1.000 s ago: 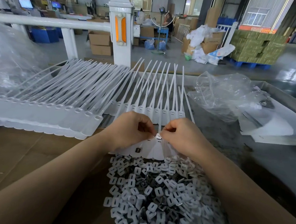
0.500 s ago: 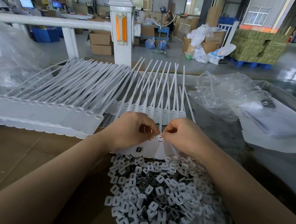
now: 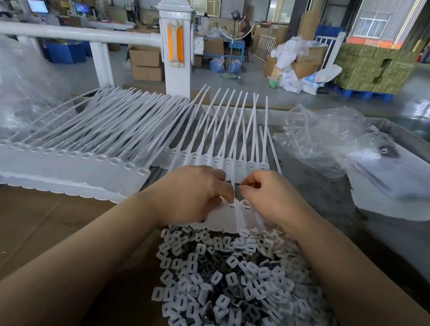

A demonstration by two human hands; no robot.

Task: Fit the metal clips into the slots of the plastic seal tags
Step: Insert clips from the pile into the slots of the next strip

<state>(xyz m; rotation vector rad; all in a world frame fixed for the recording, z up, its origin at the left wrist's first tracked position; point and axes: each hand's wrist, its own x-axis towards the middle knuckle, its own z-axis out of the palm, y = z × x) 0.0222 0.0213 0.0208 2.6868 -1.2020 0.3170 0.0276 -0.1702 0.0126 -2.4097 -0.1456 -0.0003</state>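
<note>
We can't see what the right hand pinches; left hand hides tags beneath; clip pile cut off below.

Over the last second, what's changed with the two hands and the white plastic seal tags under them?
Very little. Both hands keep working at the slot end of the white plastic seal tags; the left hand has eased its fingertips slightly down onto the slot, while the right hand stays pinched beside it. The pile of small white and metal clips and the long row of tags lie unmoved.
</note>
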